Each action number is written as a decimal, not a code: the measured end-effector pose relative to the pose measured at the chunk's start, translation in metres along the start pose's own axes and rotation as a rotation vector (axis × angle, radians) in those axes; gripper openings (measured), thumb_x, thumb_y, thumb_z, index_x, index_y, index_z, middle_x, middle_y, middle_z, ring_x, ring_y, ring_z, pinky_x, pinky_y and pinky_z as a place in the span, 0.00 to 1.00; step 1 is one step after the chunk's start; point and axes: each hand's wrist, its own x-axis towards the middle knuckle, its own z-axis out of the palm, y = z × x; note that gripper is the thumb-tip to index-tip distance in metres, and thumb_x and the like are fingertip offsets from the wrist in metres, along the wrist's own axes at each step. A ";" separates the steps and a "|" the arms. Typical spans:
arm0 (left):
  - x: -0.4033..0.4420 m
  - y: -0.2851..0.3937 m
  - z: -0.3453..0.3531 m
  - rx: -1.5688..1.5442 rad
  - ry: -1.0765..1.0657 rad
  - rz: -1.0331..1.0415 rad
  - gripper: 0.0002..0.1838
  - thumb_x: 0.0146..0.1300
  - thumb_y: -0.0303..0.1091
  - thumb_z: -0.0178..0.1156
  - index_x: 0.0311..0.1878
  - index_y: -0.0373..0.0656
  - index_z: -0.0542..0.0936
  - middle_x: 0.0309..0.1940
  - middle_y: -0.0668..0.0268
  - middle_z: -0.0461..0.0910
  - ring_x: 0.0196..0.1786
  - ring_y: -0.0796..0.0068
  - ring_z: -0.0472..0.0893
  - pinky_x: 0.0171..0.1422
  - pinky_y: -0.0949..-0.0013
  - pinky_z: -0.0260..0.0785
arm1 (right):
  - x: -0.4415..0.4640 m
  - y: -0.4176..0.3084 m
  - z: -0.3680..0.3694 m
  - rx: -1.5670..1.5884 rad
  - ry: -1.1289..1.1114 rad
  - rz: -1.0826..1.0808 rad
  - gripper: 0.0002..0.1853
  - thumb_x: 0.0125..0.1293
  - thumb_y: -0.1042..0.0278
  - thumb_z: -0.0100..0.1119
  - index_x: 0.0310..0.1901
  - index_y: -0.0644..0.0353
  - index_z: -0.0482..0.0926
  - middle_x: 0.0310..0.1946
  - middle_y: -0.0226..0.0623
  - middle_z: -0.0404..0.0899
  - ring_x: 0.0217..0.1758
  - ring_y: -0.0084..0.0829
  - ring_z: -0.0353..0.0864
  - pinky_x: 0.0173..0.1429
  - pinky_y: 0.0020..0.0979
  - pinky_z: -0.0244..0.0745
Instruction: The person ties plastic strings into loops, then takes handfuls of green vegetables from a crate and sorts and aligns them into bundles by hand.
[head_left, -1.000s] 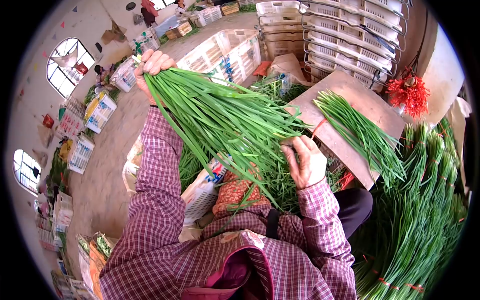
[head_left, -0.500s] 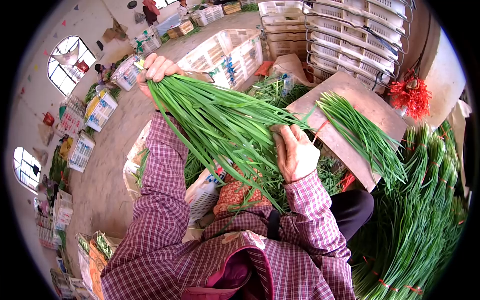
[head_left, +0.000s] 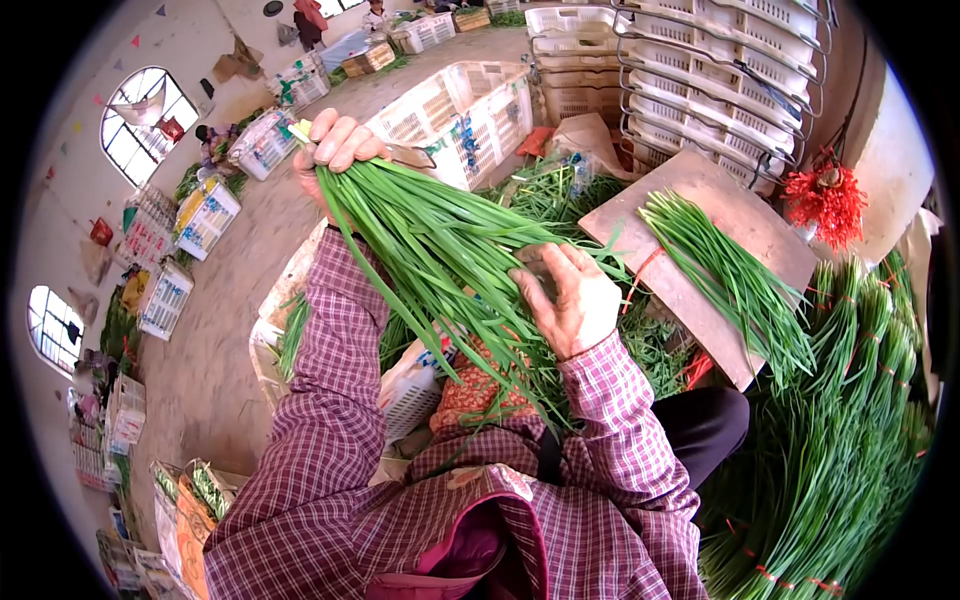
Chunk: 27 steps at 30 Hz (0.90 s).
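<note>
My left hand (head_left: 343, 148) is closed around the pale stem end of a bunch of garlic chives (head_left: 435, 235), held up across the front of my body. The long green leaves fan out down and to the right. My right hand (head_left: 575, 300) is at the leaf end, thumb and fingers pinching some leaves. Close beside it, a red tie (head_left: 643, 266) shows near the edge of a board (head_left: 735, 190). On that board lies another, smaller bunch of chives (head_left: 725, 275).
Tied chive bunches (head_left: 820, 450) are heaped at my right. A cluster of red ties (head_left: 825, 200) hangs by the wall. White crates (head_left: 715, 85) are stacked behind the board, and an open crate (head_left: 460, 110) stands ahead. Loose trimmings (head_left: 560, 190) lie between them. People sit far off.
My right hand has shifted slightly left and inward along the leaves, its fingers more bent. The left hand keeps its hold on the stems. The view has shifted slightly.
</note>
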 end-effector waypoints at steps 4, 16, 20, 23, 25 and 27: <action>-0.001 -0.003 0.002 0.048 0.014 -0.039 0.09 0.58 0.32 0.60 0.37 0.48 0.69 0.29 0.74 0.74 0.33 0.79 0.74 0.51 0.68 0.66 | 0.001 0.005 -0.001 0.196 -0.084 0.076 0.08 0.56 0.62 0.65 0.37 0.49 0.80 0.30 0.30 0.81 0.35 0.34 0.82 0.38 0.34 0.76; -0.001 -0.027 0.016 0.255 0.307 -0.063 0.08 0.60 0.31 0.58 0.37 0.48 0.67 0.26 0.75 0.67 0.32 0.80 0.69 0.49 0.69 0.65 | 0.014 0.007 -0.008 0.163 -0.061 0.038 0.06 0.56 0.63 0.61 0.32 0.54 0.81 0.28 0.36 0.82 0.31 0.38 0.82 0.36 0.33 0.77; 0.002 -0.015 0.003 0.398 0.597 -0.121 0.06 0.61 0.32 0.56 0.37 0.46 0.69 0.25 0.74 0.65 0.30 0.77 0.68 0.49 0.66 0.69 | 0.019 0.023 -0.026 -0.028 -0.032 -0.122 0.04 0.55 0.66 0.59 0.30 0.56 0.78 0.25 0.37 0.80 0.27 0.38 0.81 0.33 0.36 0.76; -0.003 0.012 -0.022 0.505 0.810 -0.130 0.06 0.62 0.35 0.57 0.32 0.45 0.71 0.25 0.69 0.71 0.33 0.69 0.73 0.49 0.60 0.71 | 0.017 0.051 -0.043 -0.102 0.118 -0.192 0.06 0.56 0.65 0.61 0.29 0.57 0.78 0.22 0.38 0.80 0.23 0.37 0.80 0.31 0.37 0.75; -0.010 0.030 -0.035 0.543 0.943 -0.163 0.09 0.62 0.37 0.58 0.29 0.44 0.73 0.26 0.64 0.76 0.38 0.61 0.77 0.51 0.56 0.71 | 0.010 0.056 -0.064 -0.131 0.015 -0.088 0.08 0.57 0.62 0.62 0.29 0.56 0.80 0.20 0.38 0.79 0.22 0.36 0.79 0.30 0.36 0.74; -0.015 0.038 -0.044 0.523 0.951 -0.134 0.10 0.62 0.38 0.59 0.31 0.42 0.74 0.27 0.61 0.78 0.37 0.61 0.80 0.47 0.58 0.74 | 0.005 0.054 -0.083 -0.230 -0.190 0.113 0.10 0.58 0.58 0.63 0.30 0.56 0.83 0.17 0.37 0.78 0.21 0.36 0.79 0.30 0.35 0.73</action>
